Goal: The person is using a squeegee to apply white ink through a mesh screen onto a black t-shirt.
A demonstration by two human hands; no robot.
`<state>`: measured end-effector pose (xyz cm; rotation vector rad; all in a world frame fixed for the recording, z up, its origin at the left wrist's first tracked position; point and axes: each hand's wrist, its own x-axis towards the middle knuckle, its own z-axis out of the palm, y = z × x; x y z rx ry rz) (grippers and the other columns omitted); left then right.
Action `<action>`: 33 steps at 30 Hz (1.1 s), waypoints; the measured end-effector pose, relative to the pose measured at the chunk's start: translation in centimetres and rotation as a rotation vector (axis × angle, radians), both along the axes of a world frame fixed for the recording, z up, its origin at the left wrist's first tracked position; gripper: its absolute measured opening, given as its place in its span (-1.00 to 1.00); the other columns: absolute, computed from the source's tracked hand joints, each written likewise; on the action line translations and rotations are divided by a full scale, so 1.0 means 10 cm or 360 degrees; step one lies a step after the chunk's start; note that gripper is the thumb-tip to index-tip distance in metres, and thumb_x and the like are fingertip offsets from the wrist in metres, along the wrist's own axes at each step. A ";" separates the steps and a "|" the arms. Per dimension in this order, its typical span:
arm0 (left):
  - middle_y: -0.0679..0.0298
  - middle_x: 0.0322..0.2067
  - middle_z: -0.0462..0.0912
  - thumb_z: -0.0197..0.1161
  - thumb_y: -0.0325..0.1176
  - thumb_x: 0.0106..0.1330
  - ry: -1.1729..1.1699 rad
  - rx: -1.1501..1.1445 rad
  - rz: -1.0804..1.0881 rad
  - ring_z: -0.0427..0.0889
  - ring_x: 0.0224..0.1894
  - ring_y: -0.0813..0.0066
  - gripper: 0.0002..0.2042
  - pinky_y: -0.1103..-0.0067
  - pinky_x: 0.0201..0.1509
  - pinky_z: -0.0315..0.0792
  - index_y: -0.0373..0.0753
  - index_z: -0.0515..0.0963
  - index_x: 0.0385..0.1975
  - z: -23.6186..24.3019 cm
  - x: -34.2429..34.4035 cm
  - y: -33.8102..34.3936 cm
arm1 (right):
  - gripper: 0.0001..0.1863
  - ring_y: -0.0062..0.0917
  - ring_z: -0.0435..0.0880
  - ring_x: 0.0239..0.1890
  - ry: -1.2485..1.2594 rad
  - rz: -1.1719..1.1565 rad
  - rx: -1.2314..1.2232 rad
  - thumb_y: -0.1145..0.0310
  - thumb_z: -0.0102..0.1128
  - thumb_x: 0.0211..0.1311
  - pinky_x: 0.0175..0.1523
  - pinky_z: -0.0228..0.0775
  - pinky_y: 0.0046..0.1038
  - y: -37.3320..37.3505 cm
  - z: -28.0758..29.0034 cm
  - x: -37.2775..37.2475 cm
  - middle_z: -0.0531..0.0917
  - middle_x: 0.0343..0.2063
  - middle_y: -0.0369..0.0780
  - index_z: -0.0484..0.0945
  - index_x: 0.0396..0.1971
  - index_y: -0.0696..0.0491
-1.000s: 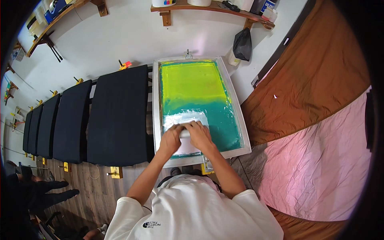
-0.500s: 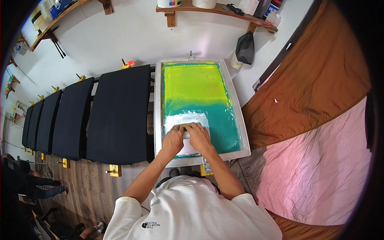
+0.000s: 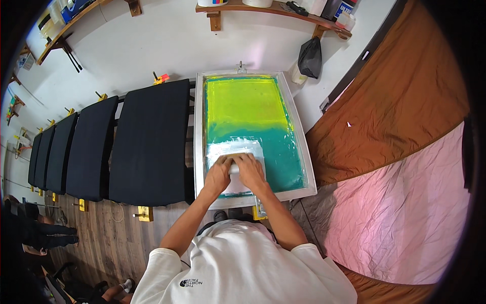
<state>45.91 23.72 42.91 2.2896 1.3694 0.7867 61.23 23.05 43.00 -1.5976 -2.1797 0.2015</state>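
A screen-printing frame with a pale rim lies in front of me. Its mesh is yellow-green at the far end and teal nearer to me, with a patch of white ink at the near left. On that patch, my left hand and my right hand sit side by side, fingers curled over a squeegee. Only a tan strip of its top edge shows; the hands hide most of it.
Several black-covered printing boards stand in a row to the left, with yellow clamps at their ends. A brown and pink cloth hangs at the right. Wall shelves hold containers. A person's legs show at lower left.
Both hands stay on the squeegee over the white patch, with hardly any movement against the frame. The view has shifted slightly, and the person at lower left has moved a little leftward.
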 end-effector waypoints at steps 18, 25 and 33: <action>-0.16 -0.04 0.57 0.11 -0.69 0.00 0.0055 -0.0441 -0.0078 0.58 -0.01 -0.12 -0.57 0.26 0.11 0.49 -0.37 0.53 -0.03 0.19 -0.03 -0.31 | -0.47 -0.22 0.52 0.04 -0.0009 0.0035 -0.0453 0.63 0.23 -0.13 0.03 0.46 -0.18 -0.30 0.14 0.07 0.59 -0.06 -0.21 0.58 -0.03 0.02; -0.14 -0.04 0.55 0.08 -0.73 -0.01 -0.0092 -0.0131 0.0063 0.56 -0.01 -0.12 -0.56 0.26 0.08 0.49 -0.36 0.52 -0.04 0.03 0.02 -0.18 | -0.57 -0.22 0.53 0.02 0.0034 -0.0060 -0.0134 0.65 0.10 -0.03 0.00 0.46 -0.17 -0.15 0.03 -0.04 0.60 -0.07 -0.22 0.57 -0.07 0.06; -0.08 0.01 0.56 0.14 -0.72 -0.03 0.0027 -0.0428 0.0005 0.57 -0.01 -0.12 -0.50 0.26 0.04 0.52 -0.35 0.51 0.02 0.20 -0.04 -0.22 | -0.53 -0.21 0.54 0.00 -0.0060 0.0026 -0.0352 0.64 0.16 -0.08 -0.01 0.41 -0.13 -0.19 0.22 0.04 0.60 -0.10 -0.21 0.58 -0.07 0.01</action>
